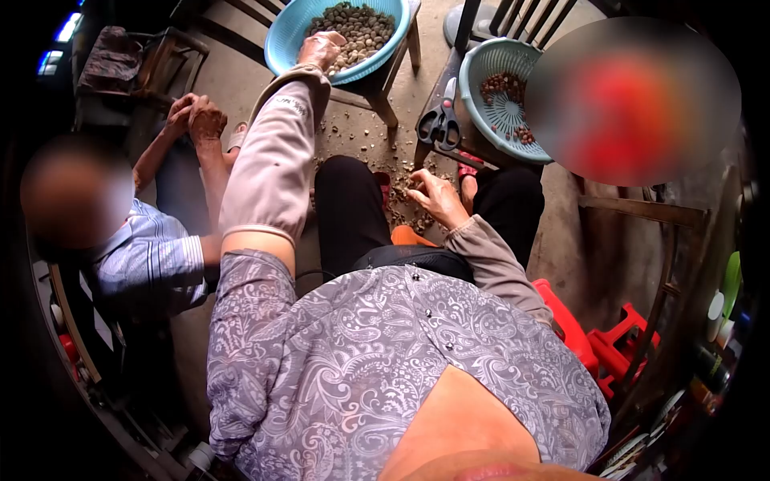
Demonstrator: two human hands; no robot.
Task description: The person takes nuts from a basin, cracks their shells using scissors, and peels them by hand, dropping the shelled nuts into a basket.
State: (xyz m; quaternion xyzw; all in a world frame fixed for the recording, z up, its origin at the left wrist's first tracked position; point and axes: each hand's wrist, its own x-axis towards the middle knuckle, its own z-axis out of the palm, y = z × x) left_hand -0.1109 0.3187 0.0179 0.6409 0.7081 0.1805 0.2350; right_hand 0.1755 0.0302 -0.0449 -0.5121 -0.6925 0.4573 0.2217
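One basin (277,44) of nuts (361,26), left hand (322,51) inside.
Its fingers curl down, their grip hidden; the right hand (439,198) is half-curled, its hold unclear, with scissors (439,127) and a colander (474,80) beyond it.

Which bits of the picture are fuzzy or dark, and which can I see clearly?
In the head view, two rounded patches, left and upper right, are heavily blurred; in the head view, the corners go black and the edges look bent; also in the head view, the scissors, right hand and shirt look fairly clear.
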